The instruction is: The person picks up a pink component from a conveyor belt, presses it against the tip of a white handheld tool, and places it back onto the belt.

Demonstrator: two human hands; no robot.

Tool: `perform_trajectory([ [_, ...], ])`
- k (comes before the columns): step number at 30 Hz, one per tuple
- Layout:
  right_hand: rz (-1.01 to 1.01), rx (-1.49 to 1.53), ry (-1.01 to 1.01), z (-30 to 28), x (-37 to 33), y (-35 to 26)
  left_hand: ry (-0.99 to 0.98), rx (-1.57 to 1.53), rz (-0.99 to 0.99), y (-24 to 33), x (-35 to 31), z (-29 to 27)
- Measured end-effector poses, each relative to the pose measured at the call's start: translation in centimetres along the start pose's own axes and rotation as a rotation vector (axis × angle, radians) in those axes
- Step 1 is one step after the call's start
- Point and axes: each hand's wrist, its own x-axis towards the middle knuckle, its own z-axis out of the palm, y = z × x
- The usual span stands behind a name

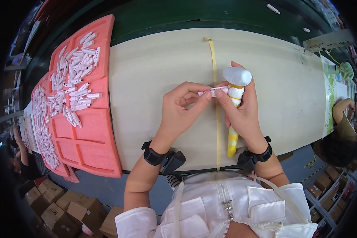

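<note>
Hands: left hand point(178, 113) and right hand point(242, 113) pinch one small white tube point(214, 91).
Right also grips white-yellow bottle point(235, 99); crowded grip over yellow strip point(217, 119) risks dropping the tube.

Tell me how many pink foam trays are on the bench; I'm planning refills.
2. One pink foam tray lies left of the hands, small white pieces piled in its upper compartments. A second tray, farther left, is partly covered by it; more may be hidden.

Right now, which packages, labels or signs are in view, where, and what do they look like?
Cardboard boxes: floor, lower left under the bench; brown, rectangular.
More boxes: lower right on shelving; brown, small.
Printed sheet: bench's right end; long, white and green.
Small white piece: pinched by left hand and right hand; any label unreadable.
</note>
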Motion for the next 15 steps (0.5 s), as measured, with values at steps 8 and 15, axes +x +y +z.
perform_trajectory([
  [8,-0.063,-0.018,-0.014,0.1,0.3,1.1,-0.043,0.075,-0.003,-0.5,-0.3,-0.2],
  [15,0.028,-0.075,-0.028,0.1,0.0,1.0,0.047,0.396,0.150,1.3,0.1,-2.9],
])
